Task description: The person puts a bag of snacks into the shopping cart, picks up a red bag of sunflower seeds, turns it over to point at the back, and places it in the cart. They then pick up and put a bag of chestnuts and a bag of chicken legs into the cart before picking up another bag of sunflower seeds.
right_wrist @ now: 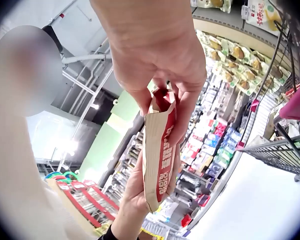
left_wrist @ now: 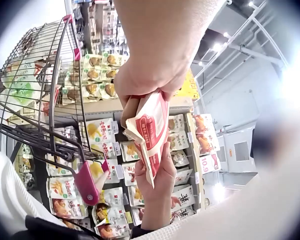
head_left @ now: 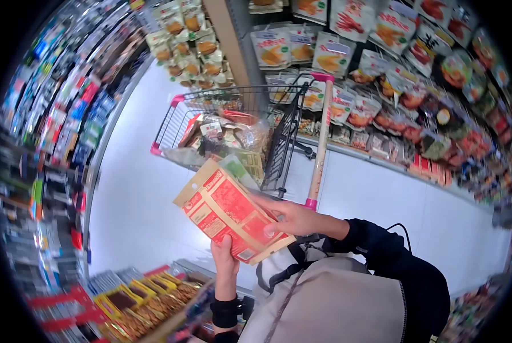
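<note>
A flat red and tan food packet (head_left: pixel 231 212) with a hang hole in its top corner is held tilted in front of the body. My left hand (head_left: pixel 225 262) grips its lower left edge, thumb on the printed face. On the opposite side my right hand (head_left: pixel 295 218) pinches the packet, its thumb lying over the front. Edge-on in the left wrist view, the packet (left_wrist: pixel 149 130) looks thin with a creased, folded edge. The right wrist view also has the packet (right_wrist: pixel 161 145) between both hands.
Just beyond the packet stands a wire shopping cart (head_left: pixel 167 123) with pink corners, loaded with several packaged foods; its handle (head_left: pixel 321 143) is to the right. Shelves of bagged snacks (head_left: pixel 390 91) line the right, more shelves (head_left: pixel 67 114) the left. Yellow packs (head_left: pixel 147 297) fill a low display at lower left.
</note>
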Action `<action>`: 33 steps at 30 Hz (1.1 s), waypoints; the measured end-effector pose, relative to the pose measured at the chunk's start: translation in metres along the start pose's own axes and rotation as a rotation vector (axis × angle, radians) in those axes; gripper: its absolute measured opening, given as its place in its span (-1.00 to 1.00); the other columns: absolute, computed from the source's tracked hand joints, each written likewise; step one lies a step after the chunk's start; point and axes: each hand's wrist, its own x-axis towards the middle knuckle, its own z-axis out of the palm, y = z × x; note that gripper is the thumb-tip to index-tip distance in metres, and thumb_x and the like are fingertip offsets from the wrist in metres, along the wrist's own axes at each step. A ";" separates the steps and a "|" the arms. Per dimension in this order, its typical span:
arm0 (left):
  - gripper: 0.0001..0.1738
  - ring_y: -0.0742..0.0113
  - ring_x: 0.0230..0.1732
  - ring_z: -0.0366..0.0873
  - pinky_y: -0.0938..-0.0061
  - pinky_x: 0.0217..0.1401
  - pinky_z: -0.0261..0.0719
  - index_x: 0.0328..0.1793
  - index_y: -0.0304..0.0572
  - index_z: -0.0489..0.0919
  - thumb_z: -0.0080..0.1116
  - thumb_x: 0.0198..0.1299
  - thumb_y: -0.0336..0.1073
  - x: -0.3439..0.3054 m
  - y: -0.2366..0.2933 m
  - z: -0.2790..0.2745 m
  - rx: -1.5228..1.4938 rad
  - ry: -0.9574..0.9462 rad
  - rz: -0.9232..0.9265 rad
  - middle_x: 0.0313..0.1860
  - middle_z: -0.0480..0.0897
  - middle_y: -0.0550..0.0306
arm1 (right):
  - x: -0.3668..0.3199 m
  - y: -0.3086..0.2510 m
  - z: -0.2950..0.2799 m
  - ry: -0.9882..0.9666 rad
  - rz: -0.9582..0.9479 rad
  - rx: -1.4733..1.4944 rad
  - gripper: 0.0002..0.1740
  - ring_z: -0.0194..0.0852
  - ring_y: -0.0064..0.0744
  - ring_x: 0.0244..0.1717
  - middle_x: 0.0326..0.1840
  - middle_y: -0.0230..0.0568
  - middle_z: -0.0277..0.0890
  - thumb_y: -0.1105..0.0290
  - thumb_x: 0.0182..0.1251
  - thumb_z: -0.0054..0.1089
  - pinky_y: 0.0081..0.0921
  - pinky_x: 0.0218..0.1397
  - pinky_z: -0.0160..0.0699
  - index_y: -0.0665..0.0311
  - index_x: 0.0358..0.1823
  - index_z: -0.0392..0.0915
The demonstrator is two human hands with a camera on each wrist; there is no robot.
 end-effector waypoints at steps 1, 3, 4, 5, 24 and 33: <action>-0.49 0.31 -0.04 0.46 0.46 0.02 0.44 0.12 -0.34 0.25 0.11 0.11 -0.25 0.010 0.006 -0.007 -0.004 -0.003 -0.016 -0.01 0.46 0.04 | 0.006 0.003 0.007 0.129 -0.052 -0.016 -0.30 0.30 -0.52 0.03 0.18 -0.18 0.27 0.43 0.17 0.01 -0.53 0.09 0.28 0.07 0.34 -0.04; -0.47 0.29 -0.03 0.46 0.44 0.00 0.48 0.14 -0.33 0.23 0.07 0.13 -0.19 0.036 0.024 -0.030 0.041 -0.039 -0.063 0.02 0.45 0.02 | 0.029 0.001 0.010 0.221 -0.069 -0.040 -0.36 0.34 -0.54 -0.02 0.16 -0.19 0.29 0.44 0.17 0.01 -0.56 0.04 0.32 0.09 0.31 0.05; -0.45 0.27 -0.02 0.47 0.43 -0.01 0.49 0.16 -0.33 0.21 0.06 0.14 -0.16 0.048 0.030 -0.043 0.056 -0.050 -0.081 0.03 0.44 0.01 | 0.040 -0.002 0.011 0.257 -0.073 -0.057 -0.38 0.36 -0.55 -0.05 0.14 -0.20 0.30 0.44 0.17 0.01 -0.58 0.01 0.34 0.10 0.29 0.09; -0.46 0.28 -0.03 0.47 0.42 0.00 0.49 0.16 -0.35 0.21 0.02 0.16 -0.15 0.061 0.039 -0.057 0.077 -0.053 -0.095 0.02 0.44 0.00 | 0.047 -0.011 0.015 0.336 0.070 0.033 -0.46 0.41 -0.54 -0.11 0.06 -0.20 0.35 0.49 0.15 0.02 -0.61 -0.06 0.37 0.19 0.21 0.22; -0.54 0.29 -0.05 0.45 0.48 -0.03 0.46 0.13 -0.35 0.24 -0.05 0.21 -0.18 0.289 0.049 -0.171 0.221 0.027 0.019 0.01 0.43 -0.01 | 0.009 0.073 -0.003 1.259 0.601 -0.990 -0.40 0.18 -0.12 0.13 0.23 -0.08 0.05 0.62 0.00 -0.05 -0.34 -0.05 0.44 0.09 0.17 0.21; -0.57 0.25 -0.07 0.47 0.42 -0.07 0.50 0.11 -0.35 0.28 -0.01 0.18 -0.25 0.315 0.007 -0.208 0.240 0.151 -0.040 0.01 0.44 -0.02 | 0.006 0.075 -0.008 1.270 0.671 -1.168 -0.44 0.25 -0.14 -0.01 0.22 -0.17 0.08 0.63 -0.04 -0.06 -0.33 -0.20 0.50 0.26 0.11 0.22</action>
